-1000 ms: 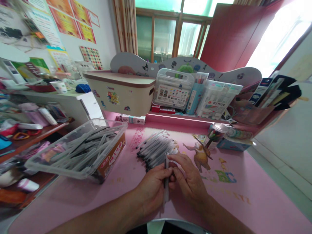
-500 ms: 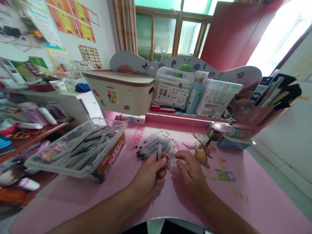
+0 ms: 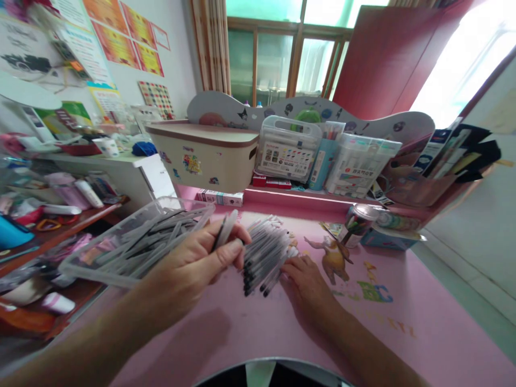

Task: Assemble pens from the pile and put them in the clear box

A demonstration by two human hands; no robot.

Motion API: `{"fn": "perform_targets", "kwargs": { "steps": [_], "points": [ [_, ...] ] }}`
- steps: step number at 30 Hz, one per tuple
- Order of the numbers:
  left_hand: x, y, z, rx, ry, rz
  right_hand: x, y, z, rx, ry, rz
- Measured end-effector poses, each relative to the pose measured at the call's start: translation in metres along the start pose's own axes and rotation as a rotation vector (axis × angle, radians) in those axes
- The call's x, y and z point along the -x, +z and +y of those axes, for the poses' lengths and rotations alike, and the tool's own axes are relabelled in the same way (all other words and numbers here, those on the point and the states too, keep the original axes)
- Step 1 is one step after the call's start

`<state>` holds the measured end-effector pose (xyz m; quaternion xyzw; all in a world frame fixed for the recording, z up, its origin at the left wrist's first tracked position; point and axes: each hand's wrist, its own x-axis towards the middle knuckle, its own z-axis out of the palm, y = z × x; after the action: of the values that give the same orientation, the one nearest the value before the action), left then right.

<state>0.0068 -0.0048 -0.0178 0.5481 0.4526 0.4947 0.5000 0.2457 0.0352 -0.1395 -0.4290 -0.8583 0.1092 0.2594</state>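
Raised over the right side of the clear plastic box, my left hand is closed around slim pen pieces, one grey-white and one dark. Their lower parts are hidden in the fist. Low on the table lies my right hand, its fingers bent against the right edge of a pile of slim clear pens with black ends. One pen at the pile's near right side runs under those fingertips, which are partly hidden. Many grey pen pieces fill the box.
A pink table spreads under the hands. At its back a shelf carries a cream lidded bin, marker cases and a pen holder. A metal-lidded jar stands at right; a cluttered side shelf is at left.
My left hand has moved left and up with the pen pieces, toward the box. My right hand has moved onto the pile's edge, and the pens' black ends have shifted nearer and to the right.
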Motion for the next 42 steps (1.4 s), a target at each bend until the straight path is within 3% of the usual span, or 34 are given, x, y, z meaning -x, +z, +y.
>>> {"fn": "perform_targets", "kwargs": {
  "steps": [2,5,7,10,15,23,29,33,37,38,42],
  "points": [
    [-0.009,-0.029,0.011,-0.289,0.125,0.084,0.000,0.003,0.001,0.035,0.016,0.010],
    [-0.031,-0.074,0.027,-0.794,0.151,0.178,0.000,0.004,-0.001,0.052,0.057,-0.001],
    [-0.047,-0.098,0.032,-1.097,0.098,0.143,0.000,0.001,-0.004,0.044,0.094,-0.029],
    [-0.066,-0.122,0.029,-1.296,0.046,0.060,0.000,-0.004,-0.007,0.020,0.122,-0.066],
    [-0.080,-0.133,0.014,-1.391,0.081,-0.075,0.001,-0.005,-0.007,-0.018,0.146,-0.076],
    [-0.079,-0.142,0.005,-1.478,0.266,-0.157,0.001,-0.005,-0.003,0.001,0.174,-0.103],
    [-0.075,-0.153,-0.005,-1.494,0.306,-0.185,0.002,-0.006,-0.002,0.006,0.168,-0.080],
    [-0.073,-0.141,0.002,-1.523,0.405,-0.067,0.003,-0.004,0.002,0.019,0.141,-0.063],
    [-0.049,-0.093,0.014,-1.466,0.597,0.048,0.003,-0.001,0.010,0.063,0.113,-0.048],
    [-0.039,-0.077,0.014,-1.405,0.643,0.048,0.003,0.000,0.011,0.068,0.100,-0.048],
    [-0.005,-0.010,-0.005,-1.206,0.638,-0.168,0.003,-0.002,0.011,0.060,0.080,-0.029]
  ]
}}
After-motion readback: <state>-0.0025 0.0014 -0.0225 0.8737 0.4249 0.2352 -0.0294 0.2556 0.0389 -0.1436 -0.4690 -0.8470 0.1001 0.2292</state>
